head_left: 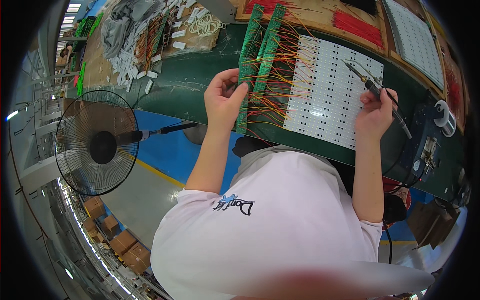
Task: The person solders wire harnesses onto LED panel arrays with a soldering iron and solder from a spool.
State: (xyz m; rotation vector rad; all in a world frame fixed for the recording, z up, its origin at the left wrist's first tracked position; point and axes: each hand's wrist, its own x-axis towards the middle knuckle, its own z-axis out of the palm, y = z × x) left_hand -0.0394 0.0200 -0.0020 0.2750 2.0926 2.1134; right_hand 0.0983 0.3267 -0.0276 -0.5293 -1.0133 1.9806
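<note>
My left hand is closed on the left edge of a long green circuit board strip, thumb on top. A second green strip lies just to the right of it. Red, orange and yellow wires run from the strips onto a white panel with rows of black and pale dots. My right hand grips a soldering iron with a thin curved metal tube beside its tip. That tip points up and left, over the panel's right part.
A blue-black machine with a solder spool stands at the right. Red wires fill a wooden tray at the back. White plastic pieces and grey cloth lie far left. A black fan stands left of the green bench.
</note>
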